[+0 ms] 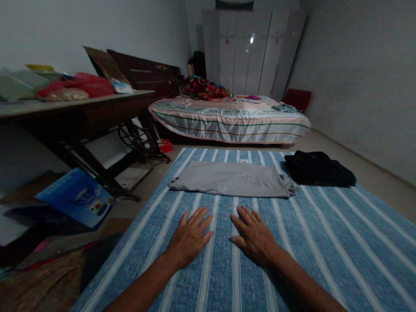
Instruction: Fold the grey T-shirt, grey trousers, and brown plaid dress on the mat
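My left hand point(190, 236) lies flat, palm down, fingers spread, on a blue striped bed sheet point(341, 242). Beside it my right hand point(253, 234) rests the same way, fingers stretched out and holding nothing. Just beyond both hands a folded grey garment point(230, 178) lies across the sheet, a short gap from my fingertips. A folded black garment point(318, 169) sits at the far right of the sheet, next to the grey one.
A second bed point(234, 117) with a striped cover and a bright bundle stands further back, before white wardrobes point(250, 47). On the left a dark table point(81, 108) carries bags and papers. A blue box point(78, 197) leans on the floor below it.
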The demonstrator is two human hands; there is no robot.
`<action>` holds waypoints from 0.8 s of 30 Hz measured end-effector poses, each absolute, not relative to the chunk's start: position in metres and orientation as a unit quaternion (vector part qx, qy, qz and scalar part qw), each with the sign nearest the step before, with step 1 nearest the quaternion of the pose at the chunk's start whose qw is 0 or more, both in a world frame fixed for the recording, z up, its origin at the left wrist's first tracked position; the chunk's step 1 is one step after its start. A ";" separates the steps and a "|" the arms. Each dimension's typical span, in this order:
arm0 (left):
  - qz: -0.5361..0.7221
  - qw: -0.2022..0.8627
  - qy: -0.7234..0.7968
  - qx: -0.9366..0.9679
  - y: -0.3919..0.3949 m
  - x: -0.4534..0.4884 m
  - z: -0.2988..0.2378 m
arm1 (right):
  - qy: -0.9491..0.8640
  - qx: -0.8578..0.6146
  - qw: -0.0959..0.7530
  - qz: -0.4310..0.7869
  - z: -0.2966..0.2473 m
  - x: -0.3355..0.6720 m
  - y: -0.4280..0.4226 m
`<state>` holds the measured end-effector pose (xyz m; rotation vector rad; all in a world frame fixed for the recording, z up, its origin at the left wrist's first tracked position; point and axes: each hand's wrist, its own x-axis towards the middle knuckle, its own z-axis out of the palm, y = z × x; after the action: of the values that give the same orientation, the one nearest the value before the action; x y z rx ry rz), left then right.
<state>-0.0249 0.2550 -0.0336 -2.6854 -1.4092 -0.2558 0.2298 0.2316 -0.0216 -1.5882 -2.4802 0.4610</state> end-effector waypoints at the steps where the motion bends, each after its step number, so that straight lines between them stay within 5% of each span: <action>1: -0.083 0.050 -0.462 -0.881 0.254 -0.025 -0.033 | -0.829 -0.532 0.079 0.154 -0.022 0.229 0.232; 15: -0.035 -0.077 -0.507 -0.858 0.237 -0.018 -0.007 | -0.841 -0.526 0.086 0.089 -0.051 0.231 0.228; 20: -0.163 -0.106 -0.517 -0.834 0.254 -0.055 -0.003 | -0.846 -0.525 0.083 0.049 -0.065 0.235 0.230; 24: -0.286 -0.172 -0.685 -0.648 0.283 -0.136 0.005 | -0.848 -0.521 0.087 0.033 -0.072 0.236 0.231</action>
<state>-0.1357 0.2830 0.0049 -2.2931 -2.4245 -1.0135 0.2365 0.2310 -0.0717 -1.5528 -2.5275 0.0973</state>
